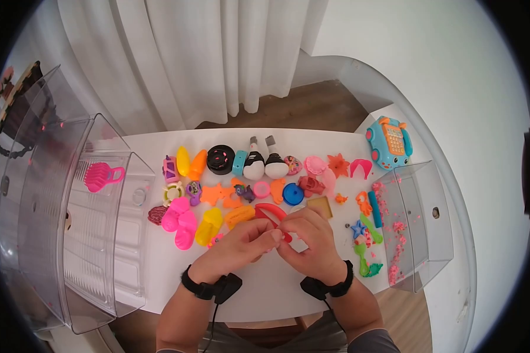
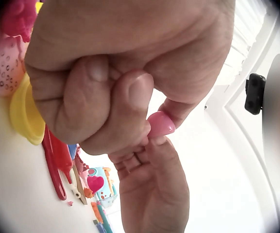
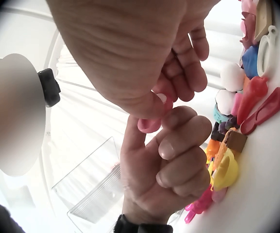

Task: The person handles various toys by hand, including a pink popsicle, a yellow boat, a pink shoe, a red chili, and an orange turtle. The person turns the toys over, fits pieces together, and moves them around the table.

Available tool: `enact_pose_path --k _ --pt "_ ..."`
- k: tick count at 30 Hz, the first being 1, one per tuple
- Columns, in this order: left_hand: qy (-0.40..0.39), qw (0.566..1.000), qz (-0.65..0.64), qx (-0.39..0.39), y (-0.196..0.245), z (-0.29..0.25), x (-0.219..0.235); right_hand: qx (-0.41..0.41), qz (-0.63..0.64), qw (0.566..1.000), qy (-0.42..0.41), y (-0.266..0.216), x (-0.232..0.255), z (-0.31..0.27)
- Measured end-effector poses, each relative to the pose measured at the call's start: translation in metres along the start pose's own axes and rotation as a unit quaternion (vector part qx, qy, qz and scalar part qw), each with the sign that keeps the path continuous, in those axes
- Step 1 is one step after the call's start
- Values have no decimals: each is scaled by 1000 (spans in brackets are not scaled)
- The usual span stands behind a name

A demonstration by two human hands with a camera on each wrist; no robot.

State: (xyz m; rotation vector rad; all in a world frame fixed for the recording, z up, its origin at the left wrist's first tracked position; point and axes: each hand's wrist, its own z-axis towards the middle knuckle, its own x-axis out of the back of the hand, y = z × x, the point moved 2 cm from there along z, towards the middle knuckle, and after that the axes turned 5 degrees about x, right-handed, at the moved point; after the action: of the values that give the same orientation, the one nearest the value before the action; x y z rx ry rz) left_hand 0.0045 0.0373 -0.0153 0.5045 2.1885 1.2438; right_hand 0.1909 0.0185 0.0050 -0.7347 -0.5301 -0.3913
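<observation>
The person's left hand and right hand are both pinching a small glossy pink piece, which is sitting between their meeting fingertips above the white table. A red toy is lying just beyond the hands, while a yellow toy is resting near the left one.
</observation>
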Motion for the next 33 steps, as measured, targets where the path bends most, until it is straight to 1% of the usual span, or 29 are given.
enact_pose_path --k 4,6,9,11,15,19,21,22,24,25,26,27,28,29,30,31,32,33 --pt "-1 1000 5 -3 -3 2 1 -6 -15 1000 -9 -2 -1 0" --pt "-1 1000 6 -8 -3 3 0 8 -28 1000 4 -4 -1 3" --pt "9 1000 22 -10 -1 1 -3 13 -42 999 -4 -5 -1 2" --pt "4 1000 11 -19 -1 1 -4 14 -45 999 -2 -4 -1 1" --pt "11 1000 -2 -10 -5 2 0 21 -54 998 9 -1 -1 -1" --pt "19 999 -2 -40 -1 2 -2 0 -56 998 11 -4 -1 1" --pt "28 998 -13 -53 2 2 -2 -69 18 997 35 -4 -1 1" --pt "33 998 -30 -48 1 2 0 -69 18 997 35 -4 1 1" --pt "40 997 -48 -43 2 0 1 -68 63 995 29 -4 4 0" --pt "55 995 -71 -48 5 -2 -1 -71 61 995 30 -2 3 1" --pt "63 992 -92 -50 8 -1 -5 -39 63 997 6 -2 1 1" --pt "46 994 -89 -46 9 -2 -8 -9 59 998 -16 -2 0 -1" --pt "73 993 -85 -35 8 -6 -6 -21 40 999 -7 0 -2 -5" --pt "93 992 -80 -24 6 -5 -6 -26 49 998 -20 2 -7 -10" --pt "64 995 -74 -18 4 -4 -7 -30 61 997 -34 3 -9 -13" --pt "89 992 -86 -32 2 -5 -4 -43 42 998 -24 3 -7 -14" --pt "120 987 -98 -45 1 -5 -2 -31 53 998 -13 2 -7 -13" --pt "108 989 -91 -42 3 -3 -5 -17 68 998 -2 0 -7 -11"
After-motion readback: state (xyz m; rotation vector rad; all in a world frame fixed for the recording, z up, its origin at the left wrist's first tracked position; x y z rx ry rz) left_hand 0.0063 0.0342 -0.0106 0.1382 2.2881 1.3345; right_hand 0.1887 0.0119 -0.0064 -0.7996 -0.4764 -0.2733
